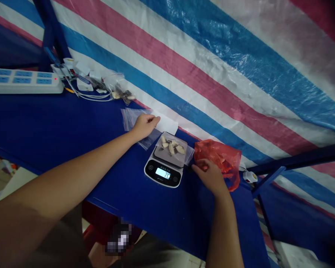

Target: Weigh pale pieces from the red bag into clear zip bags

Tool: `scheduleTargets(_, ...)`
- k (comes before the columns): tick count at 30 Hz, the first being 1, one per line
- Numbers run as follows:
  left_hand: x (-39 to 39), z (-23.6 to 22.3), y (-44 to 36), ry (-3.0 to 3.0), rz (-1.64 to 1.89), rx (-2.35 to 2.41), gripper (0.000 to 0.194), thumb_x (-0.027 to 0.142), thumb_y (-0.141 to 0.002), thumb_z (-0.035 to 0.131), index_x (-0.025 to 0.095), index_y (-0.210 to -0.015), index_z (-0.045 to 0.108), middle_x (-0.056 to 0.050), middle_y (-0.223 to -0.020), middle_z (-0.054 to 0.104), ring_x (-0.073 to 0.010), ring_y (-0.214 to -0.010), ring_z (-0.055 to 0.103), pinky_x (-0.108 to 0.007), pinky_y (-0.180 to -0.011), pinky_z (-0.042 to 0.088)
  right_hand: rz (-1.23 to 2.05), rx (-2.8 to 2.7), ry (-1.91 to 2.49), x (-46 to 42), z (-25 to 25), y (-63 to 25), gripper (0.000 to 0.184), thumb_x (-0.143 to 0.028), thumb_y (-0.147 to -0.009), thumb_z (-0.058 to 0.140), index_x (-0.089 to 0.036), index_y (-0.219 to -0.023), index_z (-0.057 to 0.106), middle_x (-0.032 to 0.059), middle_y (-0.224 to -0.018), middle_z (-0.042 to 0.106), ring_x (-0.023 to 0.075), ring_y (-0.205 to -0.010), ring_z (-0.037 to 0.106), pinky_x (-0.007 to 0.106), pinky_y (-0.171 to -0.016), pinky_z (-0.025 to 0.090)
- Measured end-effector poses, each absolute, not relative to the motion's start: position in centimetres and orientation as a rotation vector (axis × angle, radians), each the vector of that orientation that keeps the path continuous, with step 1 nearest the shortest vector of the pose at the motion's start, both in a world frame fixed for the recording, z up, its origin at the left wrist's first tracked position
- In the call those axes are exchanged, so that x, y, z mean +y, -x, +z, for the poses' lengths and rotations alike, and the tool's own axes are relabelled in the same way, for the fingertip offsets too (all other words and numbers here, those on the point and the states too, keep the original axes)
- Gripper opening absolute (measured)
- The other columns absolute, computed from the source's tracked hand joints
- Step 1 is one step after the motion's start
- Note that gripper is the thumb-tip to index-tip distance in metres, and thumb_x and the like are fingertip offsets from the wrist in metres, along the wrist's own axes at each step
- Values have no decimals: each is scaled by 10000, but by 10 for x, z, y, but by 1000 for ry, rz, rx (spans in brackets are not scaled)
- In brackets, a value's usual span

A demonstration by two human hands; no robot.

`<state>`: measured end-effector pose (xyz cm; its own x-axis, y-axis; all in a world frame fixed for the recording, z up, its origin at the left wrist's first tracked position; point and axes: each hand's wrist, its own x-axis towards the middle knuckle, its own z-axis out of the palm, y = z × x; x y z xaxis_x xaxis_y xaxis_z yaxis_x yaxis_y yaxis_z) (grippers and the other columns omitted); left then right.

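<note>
On a white-and-black digital scale [163,175] with a lit display lies a clear zip bag [188,154] with several pale, dried-looking slices [171,146] in it. My left hand [145,125] hovers at or on a stack of clear plastic bags [130,117] and a white paper slip [167,123] behind the scale. Its fingers are curled together, and what they hold, if anything, is hidden. My right hand [210,175] is just right of the scale, beside a red plastic bag [219,152]. Its thumb and forefinger are apart, with no object visible in them.
A white power strip [22,81] with chargers and cables [86,80] lies at the back left of the blue table [72,126]. Near them is another filled clear bag [118,87]. Striped sheeting [201,70] hangs behind. A white plug [250,177] lies at the right.
</note>
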<state>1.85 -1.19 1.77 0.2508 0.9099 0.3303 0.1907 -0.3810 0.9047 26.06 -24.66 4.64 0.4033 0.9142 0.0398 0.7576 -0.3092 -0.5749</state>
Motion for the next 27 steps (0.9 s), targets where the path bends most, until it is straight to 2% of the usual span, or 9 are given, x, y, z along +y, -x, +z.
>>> scheduleTargets(2,-9,18,-17,-1735,1191,1040,414,438,-855,554,187,-527,520,38,-470,415,-108,-507,376,-293,-554,284,460,-1526,2184,-246,49,-252,233,-384,-764,718,-213,-922,736,70,-950,754,224,-822,668,345,-749,494)
scheduleTargets(4,-7,18,-16,-1723,1186,1053,400,423,-858,555,184,-538,533,36,-476,431,-108,-512,383,-292,-560,291,577,-1567,2182,-246,51,-248,163,-331,-794,666,-211,-878,735,50,-841,737,212,-748,647,331,-700,468)
scheduleTargets(8,-4,16,-16,-1738,1164,1091,398,396,-868,554,183,-533,532,39,-465,407,-112,-515,385,-298,-571,295,661,-1516,2159,-251,55,-261,287,-431,-864,569,-203,-862,744,30,-709,678,203,-647,598,315,-609,407)
scheduleTargets(11,-3,15,-16,-1766,1165,1092,403,388,-870,558,183,-524,530,42,-452,394,-111,-510,384,-300,-569,292,552,-1411,2248,-264,62,-282,362,-521,-850,554,-204,-799,722,19,-668,651,200,-615,573,310,-583,379)
scheduleTargets(14,-3,14,-17,-1773,1171,1082,413,389,-867,558,185,-511,519,44,-443,394,-108,-497,381,-297,-554,283,455,-1259,2455,-281,73,-305,369,-523,-830,535,-221,-709,709,43,-631,654,237,-641,607,333,-598,394)
scheduleTargets(17,-3,14,-18,-1773,1158,1066,412,389,-865,554,187,-508,514,41,-441,410,-108,-487,388,-293,-541,283,12,-917,2597,-291,80,-327,335,-488,-812,521,-224,-736,713,133,-732,701,329,-805,660,407,-696,438)
scheduleTargets(19,-3,13,-18,-1786,1151,1060,412,392,-866,553,188,-510,517,39,-441,422,-110,-486,396,-293,-540,287,-129,-690,2447,-291,76,-339,274,-464,-785,532,-233,-764,677,154,-789,696,363,-909,658,447,-756,461)
scheduleTargets(24,-3,12,-19,-1819,1148,1060,415,390,-870,552,189,-509,521,39,-436,422,-113,-485,399,-300,-553,294,350,-592,1846,-270,57,-335,216,-452,-692,585,-262,-787,545,28,-731,625,287,-850,700,430,-772,557)
scheduleTargets(27,-3,13,-19,-1825,1150,1048,414,386,-869,552,190,-506,519,38,-439,424,-115,-491,410,-300,-558,294,596,-537,1485,-264,62,-319,198,-395,-681,631,-257,-721,496,8,-745,627,271,-949,714,426,-840,564)
